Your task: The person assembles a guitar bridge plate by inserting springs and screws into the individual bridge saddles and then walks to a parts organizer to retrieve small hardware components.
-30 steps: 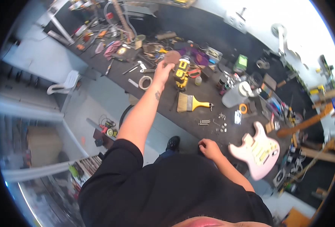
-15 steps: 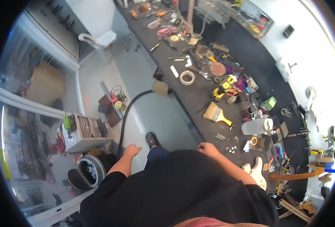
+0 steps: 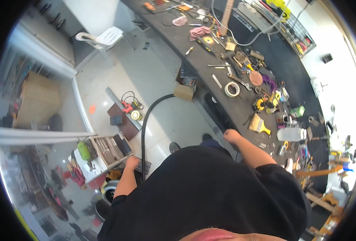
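My left hand point(image 3: 132, 162) hangs beside the front corner of a small cabinet with an open drawer point(image 3: 114, 148). Its fingers are too small and blurred to read, and whether it touches the drawer does not show. A green tool point(image 3: 83, 150) lies on that cabinet's top. My right hand point(image 3: 232, 136) is held at the workbench's point(image 3: 210, 56) near edge, loosely curled, with nothing visible in it. Closest to it on the bench lies a wide paintbrush point(image 3: 259, 124) with a yellow handle. A yellow-black cordless drill point(image 3: 268, 102) and a roll of tape point(image 3: 231, 89) lie farther along.
A black hose point(image 3: 145, 124) curves across the floor to a cardboard box point(image 3: 183, 92) by the bench. A red tool with a cord point(image 3: 127, 107) and a brown board point(image 3: 121, 120) lie on the floor. A white plastic chair point(image 3: 107, 37) stands at far left.
My view has shifted, with the bench now further right and the cabinet closer to my left hand. My feet have changed position, and the second shoe now shows.
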### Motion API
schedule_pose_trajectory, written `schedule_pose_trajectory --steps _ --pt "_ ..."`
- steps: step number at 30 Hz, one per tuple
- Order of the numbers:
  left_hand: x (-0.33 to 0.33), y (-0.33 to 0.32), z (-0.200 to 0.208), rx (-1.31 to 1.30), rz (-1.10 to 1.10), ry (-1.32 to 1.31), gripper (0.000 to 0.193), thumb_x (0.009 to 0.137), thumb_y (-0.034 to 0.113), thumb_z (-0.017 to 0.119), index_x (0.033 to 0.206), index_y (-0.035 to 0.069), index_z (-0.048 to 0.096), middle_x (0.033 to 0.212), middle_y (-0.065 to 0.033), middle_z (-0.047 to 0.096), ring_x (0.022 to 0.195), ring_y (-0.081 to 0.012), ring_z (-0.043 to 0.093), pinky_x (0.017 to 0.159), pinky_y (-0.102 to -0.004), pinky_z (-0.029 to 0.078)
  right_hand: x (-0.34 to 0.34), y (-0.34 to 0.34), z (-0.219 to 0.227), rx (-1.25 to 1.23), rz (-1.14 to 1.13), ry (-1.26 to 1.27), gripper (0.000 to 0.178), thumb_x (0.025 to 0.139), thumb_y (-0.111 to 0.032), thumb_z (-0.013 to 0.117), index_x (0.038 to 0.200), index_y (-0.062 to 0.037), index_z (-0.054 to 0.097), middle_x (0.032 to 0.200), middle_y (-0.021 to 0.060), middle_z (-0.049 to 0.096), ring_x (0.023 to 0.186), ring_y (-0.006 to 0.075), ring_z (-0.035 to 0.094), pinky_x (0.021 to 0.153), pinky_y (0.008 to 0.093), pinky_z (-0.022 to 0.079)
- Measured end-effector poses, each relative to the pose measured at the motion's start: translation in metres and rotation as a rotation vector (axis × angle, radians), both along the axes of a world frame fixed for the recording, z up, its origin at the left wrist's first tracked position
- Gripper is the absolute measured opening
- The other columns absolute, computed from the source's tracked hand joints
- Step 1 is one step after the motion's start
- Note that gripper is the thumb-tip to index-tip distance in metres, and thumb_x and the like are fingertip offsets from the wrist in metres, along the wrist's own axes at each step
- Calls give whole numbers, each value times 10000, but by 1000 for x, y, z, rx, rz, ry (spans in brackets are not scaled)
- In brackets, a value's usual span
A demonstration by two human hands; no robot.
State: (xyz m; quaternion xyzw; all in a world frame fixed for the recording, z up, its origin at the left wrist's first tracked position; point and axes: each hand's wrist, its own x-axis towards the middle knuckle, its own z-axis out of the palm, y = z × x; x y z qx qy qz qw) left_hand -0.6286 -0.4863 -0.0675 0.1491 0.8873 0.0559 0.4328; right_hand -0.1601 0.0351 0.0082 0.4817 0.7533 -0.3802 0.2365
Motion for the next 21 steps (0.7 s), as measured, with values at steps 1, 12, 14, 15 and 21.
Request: schedule_pose_trajectory --steps 1,12,14,15,21 --pt "-28 28 4 -35 -43 -94 266 856 268 754 916 14 805 953 -225 792 925 -408 751 867 -490 586 -16 3 4 45 -4 35 306 877 -250 713 1081 -40 804 942 176 801 850 330 774 801 451 608" --pt "-102 243 33 240 -290 -42 339 886 319 834 1072 40 793 1013 -190 799 1016 -339 768 928 -435 581 -137 49 -32 -38 61 105 326 876 -305 711 1100 -92 813 1077 184 802 1045 372 753 935 471 585" --pt "-109 272 53 218 -359 -170 316 912 316 815 1062 39 789 966 -174 796 947 -312 770 900 -419 578 -148 72 -47 -3 102 2 312 875 -300 703 1081 -92 812 1070 185 803 1033 383 754 930 487 585" --pt "-118 278 58 237 -340 -186 320 931 322 790 1055 27 784 961 -175 794 932 -304 768 894 -412 575 -153 82 -52 26 88 21 309 872 -301 704 1067 -86 811 1071 185 804 1030 386 754 928 496 585" --pt "-219 297 17 33 -450 -263 393 988 355 700 1097 -14 779 1046 -223 795 1006 -344 772 907 -436 564 -170 106 -14 -157 -451 139 280 876 -270 714 1036 -56 799 1009 171 804 943 337 768 857 457 598"
